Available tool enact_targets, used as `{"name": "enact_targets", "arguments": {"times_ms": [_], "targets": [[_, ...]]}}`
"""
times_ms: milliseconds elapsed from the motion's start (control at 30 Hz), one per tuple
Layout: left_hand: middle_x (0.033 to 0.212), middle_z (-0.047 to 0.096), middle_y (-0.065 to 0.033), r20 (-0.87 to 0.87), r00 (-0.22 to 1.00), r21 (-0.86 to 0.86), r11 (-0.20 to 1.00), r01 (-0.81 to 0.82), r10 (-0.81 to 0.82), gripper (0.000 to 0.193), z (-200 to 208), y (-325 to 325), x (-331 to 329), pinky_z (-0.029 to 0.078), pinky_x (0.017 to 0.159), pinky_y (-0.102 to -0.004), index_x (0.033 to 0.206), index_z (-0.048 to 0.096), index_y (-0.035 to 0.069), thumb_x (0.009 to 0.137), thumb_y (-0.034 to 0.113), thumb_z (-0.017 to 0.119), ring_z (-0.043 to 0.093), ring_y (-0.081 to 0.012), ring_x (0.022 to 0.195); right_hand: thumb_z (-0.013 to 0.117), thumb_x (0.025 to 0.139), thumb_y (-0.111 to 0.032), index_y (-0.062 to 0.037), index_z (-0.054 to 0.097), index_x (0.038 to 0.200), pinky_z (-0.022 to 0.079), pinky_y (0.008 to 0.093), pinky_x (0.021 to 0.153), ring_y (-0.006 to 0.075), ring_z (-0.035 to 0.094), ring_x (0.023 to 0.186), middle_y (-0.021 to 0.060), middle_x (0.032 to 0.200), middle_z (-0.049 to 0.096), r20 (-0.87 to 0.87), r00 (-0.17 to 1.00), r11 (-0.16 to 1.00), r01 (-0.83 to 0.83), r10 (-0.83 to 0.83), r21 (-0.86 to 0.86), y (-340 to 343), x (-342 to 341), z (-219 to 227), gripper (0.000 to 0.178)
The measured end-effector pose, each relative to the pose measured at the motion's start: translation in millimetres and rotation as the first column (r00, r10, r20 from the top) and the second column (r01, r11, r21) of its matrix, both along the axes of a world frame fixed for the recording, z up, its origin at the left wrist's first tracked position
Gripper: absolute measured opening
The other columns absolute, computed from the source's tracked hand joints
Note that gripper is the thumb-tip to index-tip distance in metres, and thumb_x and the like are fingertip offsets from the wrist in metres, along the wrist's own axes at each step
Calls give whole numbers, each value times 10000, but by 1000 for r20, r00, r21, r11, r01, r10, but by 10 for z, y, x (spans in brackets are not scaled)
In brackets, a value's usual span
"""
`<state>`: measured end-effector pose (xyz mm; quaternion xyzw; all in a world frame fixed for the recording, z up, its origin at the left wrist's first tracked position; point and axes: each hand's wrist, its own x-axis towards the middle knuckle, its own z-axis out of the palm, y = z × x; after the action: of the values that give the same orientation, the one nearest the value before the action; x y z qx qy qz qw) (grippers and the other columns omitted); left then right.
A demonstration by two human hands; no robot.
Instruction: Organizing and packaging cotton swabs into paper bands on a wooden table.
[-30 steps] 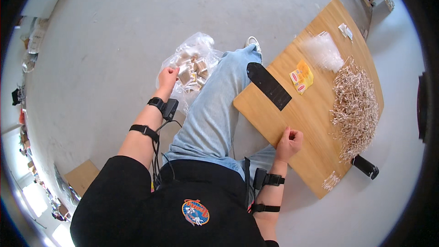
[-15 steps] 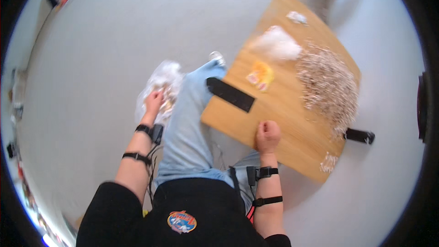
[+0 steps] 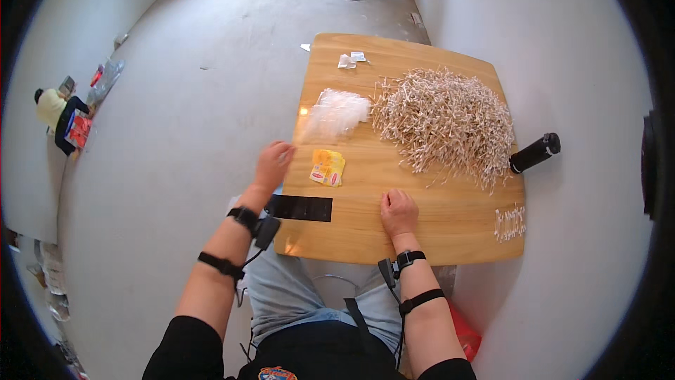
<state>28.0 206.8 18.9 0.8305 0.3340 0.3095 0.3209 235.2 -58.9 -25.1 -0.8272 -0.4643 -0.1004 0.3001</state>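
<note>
My left hand hovers by the table's left edge, beside the yellow printed cards. Its fingers are curled; whatever they may hold cannot be made out. Closed into a loose fist, my right hand rests near the front edge of the wooden table, and nothing shows in it. A large heap of cotton swabs covers the right back part. Several swabs lie in a row at the right front corner. Clear plastic bags lie behind the yellow cards.
A black flat strip-like thing lies at the left front edge. A black bottle is at the right edge, close to the wall. Small white packets lie at the back. Another person is far left, near the wall.
My left hand has come up from the clear bag of pale pieces beside my leg to the table's left edge. My right fist stays on the table. The view has swung round to face the table.
</note>
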Motion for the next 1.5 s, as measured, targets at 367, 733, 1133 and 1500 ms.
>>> {"name": "enact_targets", "arguments": {"times_ms": [367,733,1133,1500], "targets": [[1548,295,-232,-628,777,103,994,25,45,609,-667,168,888,220,1176,-463,1479,386,76,984,422,462,241,-398,1446,653,835,-160,-92,540,739,501,436,647,305,604,732,93,728,591,-57,998,1000,-2,2,0,68,-30,52,163],[1069,695,-161,103,982,86,982,-168,159,258,-219,-93,455,512,872,-358,1147,662,8,905,94,634,654,-280,1000,632,851,-177,-102,539,732,505,440,648,311,613,728,102,719,598,-25,1000,1000,1,-1,5,61,-17,2,169],[864,720,-40,256,957,-648,711,273,-134,160,-16,-1764,-153,526,727,-253,950,698,1,953,149,635,659,-100,777,562,994,-349,-65,681,1062,500,282,711,129,623,776,27,869,677,-936,168,949,16,309,316,-204,-412,-279,315],[842,706,-14,176,971,-821,520,237,-164,221,-415,-1980,-256,505,695,-229,1004,698,22,948,233,659,625,-60,748,619,979,-196,-31,674,1041,478,197,687,45,575,745,-28,873,663,-935,231,942,-267,267,203,-465,-776,-263,185]]}}
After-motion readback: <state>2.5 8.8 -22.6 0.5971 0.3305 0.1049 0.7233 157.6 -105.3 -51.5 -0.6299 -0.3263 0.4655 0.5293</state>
